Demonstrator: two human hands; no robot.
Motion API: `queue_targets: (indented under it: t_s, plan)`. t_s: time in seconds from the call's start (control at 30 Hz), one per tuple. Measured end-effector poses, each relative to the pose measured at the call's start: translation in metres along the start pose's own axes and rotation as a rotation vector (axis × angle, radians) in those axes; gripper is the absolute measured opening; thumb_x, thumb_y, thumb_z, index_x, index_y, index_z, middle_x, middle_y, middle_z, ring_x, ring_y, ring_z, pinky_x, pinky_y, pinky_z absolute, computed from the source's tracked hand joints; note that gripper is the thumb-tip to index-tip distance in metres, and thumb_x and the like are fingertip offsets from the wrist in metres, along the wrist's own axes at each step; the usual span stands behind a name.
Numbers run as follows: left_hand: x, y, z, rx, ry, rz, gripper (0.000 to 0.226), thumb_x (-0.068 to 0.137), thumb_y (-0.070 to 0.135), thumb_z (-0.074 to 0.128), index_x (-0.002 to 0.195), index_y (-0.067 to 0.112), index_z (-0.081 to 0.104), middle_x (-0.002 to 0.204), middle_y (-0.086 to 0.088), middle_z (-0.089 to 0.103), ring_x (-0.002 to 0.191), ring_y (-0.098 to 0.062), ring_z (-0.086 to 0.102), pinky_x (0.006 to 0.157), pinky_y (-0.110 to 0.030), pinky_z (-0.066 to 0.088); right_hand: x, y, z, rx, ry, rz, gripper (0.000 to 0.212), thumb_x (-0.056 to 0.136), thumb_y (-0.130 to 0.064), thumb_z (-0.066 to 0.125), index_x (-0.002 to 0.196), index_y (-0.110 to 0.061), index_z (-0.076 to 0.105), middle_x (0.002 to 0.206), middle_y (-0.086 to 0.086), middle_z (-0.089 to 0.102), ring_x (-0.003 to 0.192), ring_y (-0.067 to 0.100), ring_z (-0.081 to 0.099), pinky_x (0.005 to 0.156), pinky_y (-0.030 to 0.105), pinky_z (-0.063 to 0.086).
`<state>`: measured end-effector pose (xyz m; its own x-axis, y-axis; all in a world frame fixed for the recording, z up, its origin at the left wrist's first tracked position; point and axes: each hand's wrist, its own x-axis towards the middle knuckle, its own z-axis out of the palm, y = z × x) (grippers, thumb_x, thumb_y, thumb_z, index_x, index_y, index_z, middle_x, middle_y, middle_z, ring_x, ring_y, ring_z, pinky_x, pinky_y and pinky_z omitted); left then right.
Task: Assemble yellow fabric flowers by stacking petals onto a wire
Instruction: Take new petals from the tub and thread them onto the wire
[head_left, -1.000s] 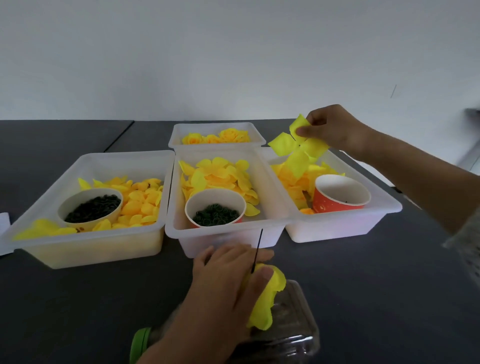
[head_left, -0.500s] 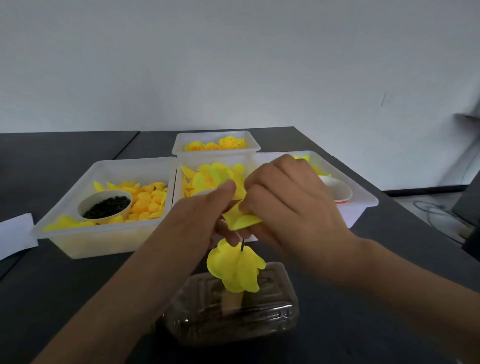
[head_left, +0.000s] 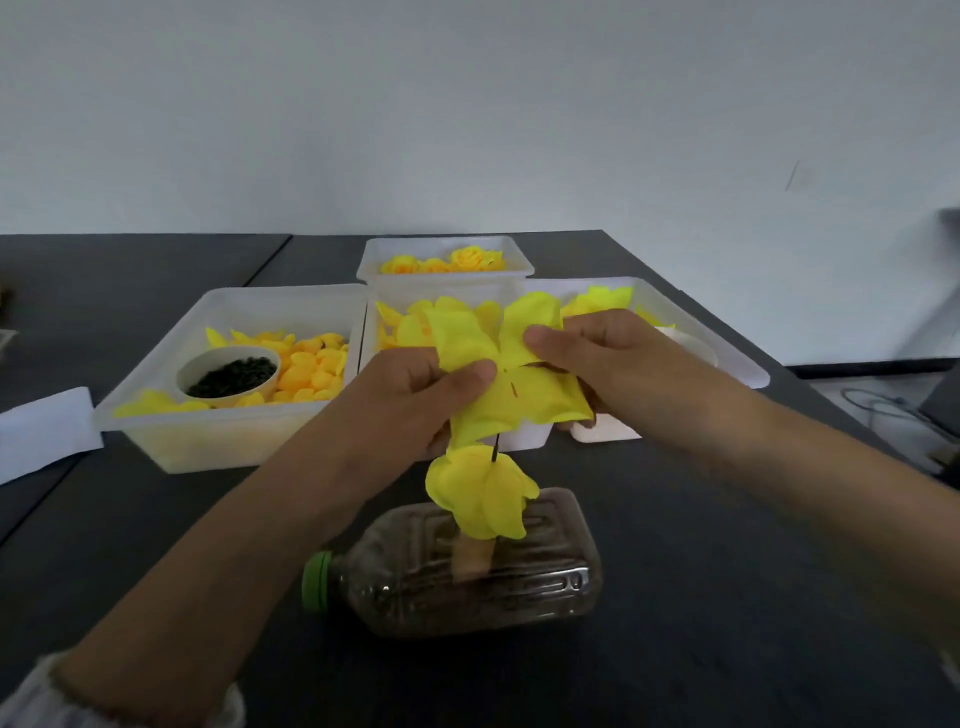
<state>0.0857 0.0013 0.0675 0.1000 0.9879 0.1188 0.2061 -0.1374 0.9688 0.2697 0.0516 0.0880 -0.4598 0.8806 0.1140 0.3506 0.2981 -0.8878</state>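
The broad yellow four-lobed fabric petal layer (head_left: 511, 371) is pinched flat between the left grip (head_left: 415, 400) and right grip (head_left: 613, 364), likely so the thin dark wire (head_left: 496, 447) beneath threads its centre; lower, stacked yellow petals (head_left: 480, 493) over a clear plastic bottle (head_left: 467, 571).

The yellow petal piece (head_left: 511, 387) looks like soft cloth, the bottle (head_left: 467, 571) is clear shiny plastic, and the bench (head_left: 675, 623) is dark and matt.
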Motion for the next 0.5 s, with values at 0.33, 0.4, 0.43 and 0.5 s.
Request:
queue_targets:
  t_s: [0.33,0.4,0.43,0.5]
  plan:
    - [0.008,-0.023,-0.008,-0.029,0.037,0.014,0.037,0.088,0.019,0.065,0.122,0.021,0.05,0.064,0.001,0.069,0.054,-0.003,0.061,0.05,-0.014,0.048,0.01,0.031,0.006,0.378,-0.153,0.144,0.036,0.094,-0.032,0.057,0.06,-0.025,0.066,0.058,-0.003,0.052,0.045,0.011,0.04,0.041,0.022,0.032]
    - [0.009,-0.026,-0.009,0.007,0.026,0.008,0.038,0.088,0.018,0.066,0.122,0.023,0.049,0.075,-0.007,0.073,0.054,-0.002,0.061,0.05,-0.013,0.046,0.01,0.039,0.007,0.384,-0.131,0.172,0.034,0.095,-0.037,0.055,0.066,-0.023,0.066,0.061,-0.003,0.054,0.045,0.012,0.04,0.042,0.023,0.032]
    - [0.009,-0.028,-0.01,0.022,0.018,0.004,0.04,0.086,0.022,0.068,0.121,0.025,0.05,0.085,-0.012,0.074,0.056,-0.004,0.061,0.051,-0.014,0.046,0.011,0.043,0.007,0.391,-0.11,0.171,0.035,0.096,-0.037,0.053,0.068,-0.021,0.064,0.063,-0.002,0.054,0.045,0.012,0.039,0.042,0.023,0.032]
    - [0.008,-0.03,-0.009,0.052,0.011,0.011,0.047,0.076,0.034,0.07,0.118,0.029,0.05,0.09,-0.013,0.074,0.055,-0.004,0.06,0.051,-0.015,0.045,0.013,0.049,0.007,0.395,-0.086,0.152,0.04,0.099,-0.035,0.049,0.064,-0.02,0.061,0.062,-0.002,0.051,0.046,0.012,0.036,0.042,0.023,0.032]
